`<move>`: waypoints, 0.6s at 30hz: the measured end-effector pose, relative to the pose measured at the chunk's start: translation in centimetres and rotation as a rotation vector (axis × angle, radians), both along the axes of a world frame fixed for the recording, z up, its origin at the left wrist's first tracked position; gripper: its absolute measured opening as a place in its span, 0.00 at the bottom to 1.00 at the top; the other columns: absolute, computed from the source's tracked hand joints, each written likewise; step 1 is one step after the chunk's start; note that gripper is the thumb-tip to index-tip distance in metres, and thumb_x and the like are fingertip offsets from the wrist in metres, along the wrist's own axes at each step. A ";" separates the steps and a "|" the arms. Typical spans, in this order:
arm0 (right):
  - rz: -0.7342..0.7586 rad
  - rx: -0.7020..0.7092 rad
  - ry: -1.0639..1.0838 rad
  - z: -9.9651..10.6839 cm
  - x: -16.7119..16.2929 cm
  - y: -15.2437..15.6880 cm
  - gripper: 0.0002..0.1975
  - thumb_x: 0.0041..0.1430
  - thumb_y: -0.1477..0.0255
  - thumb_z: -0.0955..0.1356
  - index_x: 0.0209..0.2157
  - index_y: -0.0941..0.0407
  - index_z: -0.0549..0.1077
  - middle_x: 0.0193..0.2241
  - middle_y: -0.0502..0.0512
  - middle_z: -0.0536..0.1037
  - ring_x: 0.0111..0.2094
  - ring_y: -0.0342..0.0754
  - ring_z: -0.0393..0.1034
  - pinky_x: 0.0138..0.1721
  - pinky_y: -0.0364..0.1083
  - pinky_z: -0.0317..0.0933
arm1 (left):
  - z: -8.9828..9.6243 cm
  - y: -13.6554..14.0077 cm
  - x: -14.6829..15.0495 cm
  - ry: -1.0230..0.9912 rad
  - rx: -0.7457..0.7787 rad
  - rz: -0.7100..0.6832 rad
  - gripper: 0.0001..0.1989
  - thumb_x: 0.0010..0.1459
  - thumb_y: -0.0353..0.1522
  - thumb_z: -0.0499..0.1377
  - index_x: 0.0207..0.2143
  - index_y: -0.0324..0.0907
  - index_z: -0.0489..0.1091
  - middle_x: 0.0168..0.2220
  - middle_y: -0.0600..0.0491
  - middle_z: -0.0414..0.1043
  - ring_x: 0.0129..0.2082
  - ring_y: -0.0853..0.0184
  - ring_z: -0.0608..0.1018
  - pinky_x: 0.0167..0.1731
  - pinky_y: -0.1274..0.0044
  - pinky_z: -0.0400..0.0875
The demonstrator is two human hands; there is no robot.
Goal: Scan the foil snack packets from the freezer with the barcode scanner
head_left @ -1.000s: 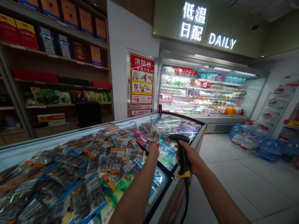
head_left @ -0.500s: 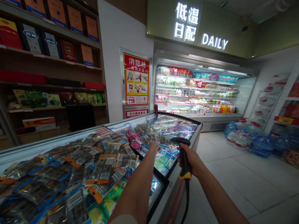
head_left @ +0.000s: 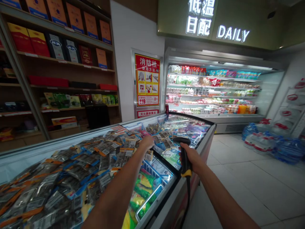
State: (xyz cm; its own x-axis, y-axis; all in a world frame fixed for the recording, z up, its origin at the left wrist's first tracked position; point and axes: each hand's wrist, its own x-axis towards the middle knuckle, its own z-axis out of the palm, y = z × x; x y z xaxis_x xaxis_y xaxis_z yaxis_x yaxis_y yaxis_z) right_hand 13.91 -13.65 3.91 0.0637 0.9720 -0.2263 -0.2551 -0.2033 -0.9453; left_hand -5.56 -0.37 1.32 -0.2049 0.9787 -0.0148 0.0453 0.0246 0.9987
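Note:
My right hand (head_left: 193,156) is wrapped around the grip of a black and yellow barcode scanner (head_left: 185,160), its head pointing left over the freezer and its cable hanging down. My left hand (head_left: 147,141) reaches over the glass top of a chest freezer (head_left: 164,165), at the right end of a heaped pile of small clear food packets (head_left: 95,162) with orange and blue edges. Motion blurs its fingers, so whether they hold a packet cannot be made out. Another smaller group of packets (head_left: 165,141) lies on the glass just beyond.
Bags in green and yellow (head_left: 143,187) show inside the freezer beside a white wire basket (head_left: 151,203). A red can (head_left: 167,108) stands at its far edge. Shelves of boxes (head_left: 71,63) line the left. Large water bottles (head_left: 288,149) stand on the right floor, before a lit chiller (head_left: 212,95).
The view has swung left. My left hand has moved left and slightly up, from over the smaller packet group toward the big pile. The scanner stays in my right hand.

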 end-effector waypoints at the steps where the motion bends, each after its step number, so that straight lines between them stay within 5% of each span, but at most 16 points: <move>1: 0.001 -0.005 -0.003 -0.1 -0.2 -0.1 0.10 0.49 0.64 0.64 0.25 0.57 0.63 0.13 0.45 0.65 0.12 0.40 0.61 0.12 0.39 0.55 | 0.4 -0.4 -0.8 0.049 -0.021 -0.015 0.14 0.33 0.17 0.58 0.10 0.41 0.60 0.11 0.55 0.58 0.32 0.62 0.73 0.32 0.78 0.65; 9: 0.001 0.005 -0.034 0.1 -1.3 -0.7 0.11 0.49 0.63 0.64 0.26 0.57 0.64 0.13 0.46 0.66 0.12 0.40 0.61 0.11 0.39 0.55 | 1.3 -3.5 -3.4 0.466 -0.144 -0.159 0.18 0.24 0.12 0.57 0.06 0.41 0.56 0.08 0.58 0.54 0.29 0.61 0.73 0.31 0.77 0.66; 18: 0.009 0.043 -0.037 1.3 -1.3 -1.6 0.10 0.49 0.64 0.64 0.26 0.57 0.64 0.13 0.46 0.66 0.13 0.40 0.61 0.12 0.40 0.57 | 2.0 -3.2 -3.4 0.408 -0.019 -0.123 0.17 0.20 0.12 0.59 0.07 0.41 0.60 0.08 0.60 0.55 0.25 0.63 0.72 0.28 0.78 0.65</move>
